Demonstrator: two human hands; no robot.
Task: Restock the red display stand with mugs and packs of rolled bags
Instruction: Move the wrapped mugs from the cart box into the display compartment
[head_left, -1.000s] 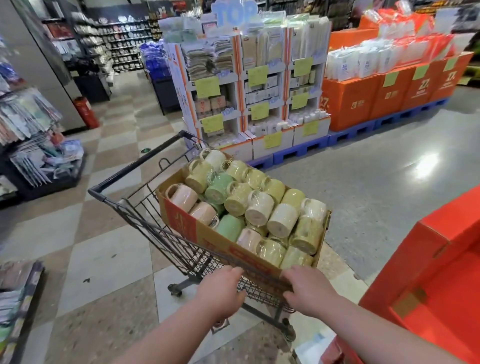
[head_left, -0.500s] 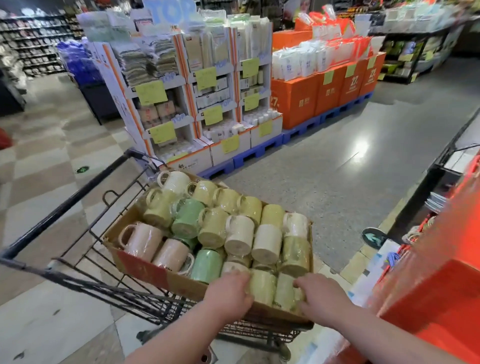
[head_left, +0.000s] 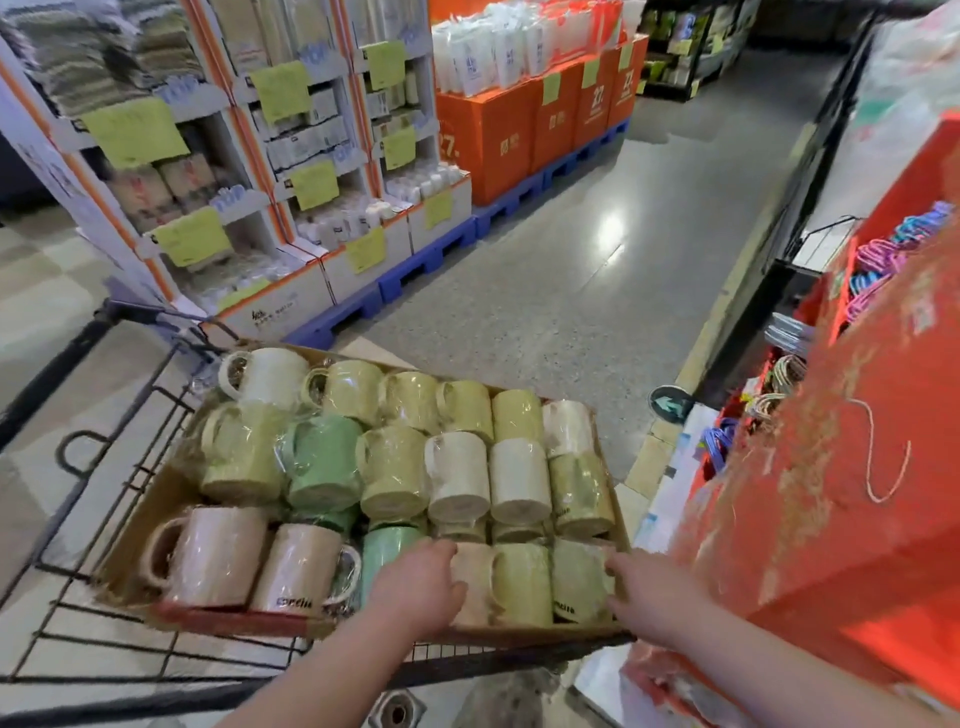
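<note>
Head view: my left hand (head_left: 415, 587) lies over a pale pink mug (head_left: 475, 582) in the near row of the cardboard box (head_left: 156, 499). Its fingers bend across the top, but the blur keeps me from telling whether they actually close on it. My right hand (head_left: 649, 597) is spread, fingertips touching the side of an olive mug (head_left: 576, 577) at the box's right corner.

The box sits on the wire shopping cart (head_left: 52, 371), packed with mugs (head_left: 457, 478) lying on their sides in rows. The red display stand (head_left: 857, 493) is just beside it on my right. I can't pick out any packs of rolled bags.

Each mug is wrapped in clear film, so I expect a slick surface over hard, breakable ceramic, and some weight for its size. I'd wrap my fingers round the body or hook the handle rather than pinch the film, which could slide or tear. Packed this tightly, a mug should be lifted straight up so it doesn't knock its neighbours.
</note>
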